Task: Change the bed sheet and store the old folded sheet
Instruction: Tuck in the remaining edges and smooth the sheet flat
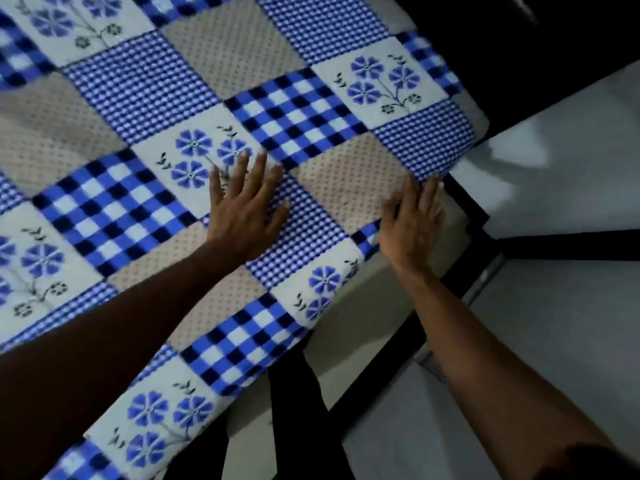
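Observation:
A patchwork bed sheet point(214, 109) with blue checks, blue flowers and beige dotted squares lies spread over the mattress and fills most of the view. My left hand point(244, 209) rests flat on it with fingers straight and spread, near the bed's right side. My right hand point(412, 223) lies flat at the sheet's edge, fingers straight, where the cloth meets the bare mattress side point(363, 327). No folded old sheet shows in the frame.
The dark bed frame point(464, 216) runs along the mattress edge at right. Beyond it is a pale glossy floor point(554, 306) crossed by a dark bar. The area past the bed's far corner at top right is dark.

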Demonstrator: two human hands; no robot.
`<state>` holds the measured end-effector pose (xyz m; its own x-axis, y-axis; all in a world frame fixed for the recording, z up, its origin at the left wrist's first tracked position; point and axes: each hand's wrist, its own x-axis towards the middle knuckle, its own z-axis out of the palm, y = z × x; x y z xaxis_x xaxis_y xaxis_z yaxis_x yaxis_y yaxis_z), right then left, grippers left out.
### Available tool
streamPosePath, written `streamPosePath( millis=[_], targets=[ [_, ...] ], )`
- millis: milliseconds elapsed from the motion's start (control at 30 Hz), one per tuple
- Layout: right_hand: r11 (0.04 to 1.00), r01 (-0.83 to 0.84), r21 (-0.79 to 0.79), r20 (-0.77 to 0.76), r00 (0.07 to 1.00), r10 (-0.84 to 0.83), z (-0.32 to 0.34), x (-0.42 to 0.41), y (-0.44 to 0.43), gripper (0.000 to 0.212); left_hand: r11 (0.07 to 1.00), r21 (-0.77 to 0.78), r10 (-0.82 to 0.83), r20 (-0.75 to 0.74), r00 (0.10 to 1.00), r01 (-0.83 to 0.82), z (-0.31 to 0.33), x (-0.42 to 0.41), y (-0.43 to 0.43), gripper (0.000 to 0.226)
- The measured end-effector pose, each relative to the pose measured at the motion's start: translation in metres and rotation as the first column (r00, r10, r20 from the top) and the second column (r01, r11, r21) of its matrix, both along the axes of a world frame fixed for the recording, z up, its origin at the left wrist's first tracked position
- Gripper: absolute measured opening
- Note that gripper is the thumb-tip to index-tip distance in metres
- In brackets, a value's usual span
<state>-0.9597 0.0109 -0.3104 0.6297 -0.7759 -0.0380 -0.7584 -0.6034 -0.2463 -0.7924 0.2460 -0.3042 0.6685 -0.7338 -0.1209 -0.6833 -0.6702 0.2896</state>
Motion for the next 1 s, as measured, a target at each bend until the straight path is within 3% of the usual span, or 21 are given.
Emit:
streamPosePath(
  millis=[133,233,333,433,533,600,667,767,900,1000],
  targets=[
    [0.929,-0.365,-0.060,0.025,0.930,0.367,0.010,0.070,-0.031,0.061,0.999,0.006,-0.041,0.011,0.999,0.041,0.000,0.032,-0.080,0.069],
    [0.891,-0.453,0.006,-0.028,0.891,0.453,0.010,0.125,-0.044,0.061,0.999,0.000,-0.039,0.019,0.999,0.039,-0.001,0.053,-0.126,0.069],
    [0.957,-0.290,-0.025,-0.122,0.951,0.285,-0.004,0.136,-0.100,0.062,0.998,0.034,-0.044,-0.012,0.999,0.044,-0.005,0.063,-0.164,0.069],
    [0.994,-0.063,-0.084,-0.113,0.992,0.053,-0.011,0.105,-0.163,0.065,0.991,0.083,-0.099,-0.035,0.995,0.101,-0.009,0.050,-0.193,0.072],
    [0.993,0.121,0.013,-0.052,0.991,-0.120,-0.009,0.082,-0.204,0.068,0.987,0.090,-0.128,-0.023,0.991,0.130,-0.011,0.032,-0.210,0.076],
    [0.985,0.168,0.032,0.021,0.985,-0.169,-0.002,0.084,-0.214,0.068,0.989,0.084,-0.122,-0.023,0.992,0.123,-0.013,0.030,-0.216,0.076],
    [0.994,0.110,-0.002,0.047,0.993,-0.109,0.005,0.089,-0.216,0.065,0.989,0.076,-0.123,-0.027,0.992,0.124,-0.014,0.031,-0.218,0.077],
    [0.976,0.086,0.199,0.115,0.987,-0.110,-0.004,0.091,-0.230,0.060,0.989,0.069,-0.130,-0.024,0.991,0.132,-0.015,0.032,-0.219,0.078],
    [0.803,0.263,0.535,0.168,0.898,-0.407,-0.018,0.090,-0.265,0.065,0.989,0.060,-0.138,-0.010,0.990,0.138,-0.017,0.032,-0.220,0.077],
    [0.717,0.289,0.634,0.127,0.876,-0.466,-0.006,0.093,-0.272,0.054,0.988,0.067,-0.139,-0.006,0.990,0.139,-0.018,0.031,-0.221,0.076]
  ],
)
